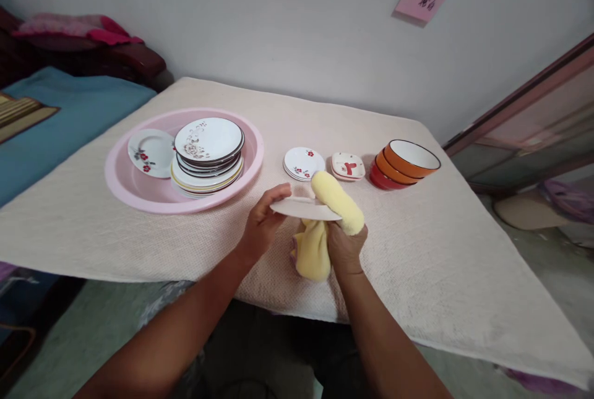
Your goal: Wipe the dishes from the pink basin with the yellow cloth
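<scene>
Head view. A dish (304, 208) is held up over the near part of the cloth-covered table (455, 232), between the two hands, and is seen almost edge-on; its pattern, if any, cannot be made out. Its left rim is pinched by the left hand (262, 219), thumb set against fingers, presumably so that the flat faces are left free. A yellow cloth (338, 198) is gripped in the right hand (347, 247) and folded over the dish's right edge, part above and part hanging below; by this wrap, it seems, both faces can be touched at once. Exact finger positions under the cloth cannot be told.

To the left, a pink basin (111, 179) is set, its raised wall apparently serving to keep the crockery together. In it a plate stack (211, 139) is piled flat, dark-rimmed plates above yellow-rimmed ones, likely for steadiness. A flowered plate (151, 154) is tilted beside the stack; what props it is hidden.

Beyond the hands, small round saucers (304, 161) are stacked, with square dishes (348, 165) just beside them; grouping by shape is suggested. Farther right, bowls (403, 164) are nested, orange in red, probably to save room; the pile is noted as leaning to the right.
</scene>
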A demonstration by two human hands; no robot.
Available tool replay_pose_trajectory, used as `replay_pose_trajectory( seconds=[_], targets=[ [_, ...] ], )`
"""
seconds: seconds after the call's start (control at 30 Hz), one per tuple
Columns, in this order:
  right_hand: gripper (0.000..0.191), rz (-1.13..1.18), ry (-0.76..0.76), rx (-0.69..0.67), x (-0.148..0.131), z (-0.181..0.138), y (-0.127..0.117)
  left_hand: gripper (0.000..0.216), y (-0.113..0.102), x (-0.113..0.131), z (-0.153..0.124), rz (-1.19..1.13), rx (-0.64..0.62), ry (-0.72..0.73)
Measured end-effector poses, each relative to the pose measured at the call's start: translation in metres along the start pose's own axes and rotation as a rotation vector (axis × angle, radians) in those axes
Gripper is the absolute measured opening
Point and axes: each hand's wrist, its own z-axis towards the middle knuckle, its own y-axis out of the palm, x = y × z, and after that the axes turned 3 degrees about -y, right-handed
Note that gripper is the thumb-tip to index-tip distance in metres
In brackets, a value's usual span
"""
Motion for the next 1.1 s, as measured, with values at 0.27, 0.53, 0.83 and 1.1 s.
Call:
replay_pose_trajectory(
  seconds=[0.27, 0.53, 0.83, 1.1],
  targets=[
    [0.032, -0.308, -0.357, -0.095, -0.007, -0.008, 0.001, 0.039, 0.003, 0.007, 0.000, -0.564, -0.025, -0.557],
    [0.038, -0.480, -0.537, -0.405, -0.008, 0.005, -0.001, 0.039, -0.016, 0.009, 0.008, -0.491, -0.004, -0.462],
    [0.037, -0.234, 0.038, -0.418, 0.001, 0.015, -0.016, 0.039, -0.010, 0.003, -0.001, -0.156, -0.255, -0.371],
    [0.049, -0.438, -0.159, -0.397, -0.018, 0.013, 0.006, 0.034, -0.004, 0.002, -0.003, 0.101, -0.269, -0.256]
  ],
)
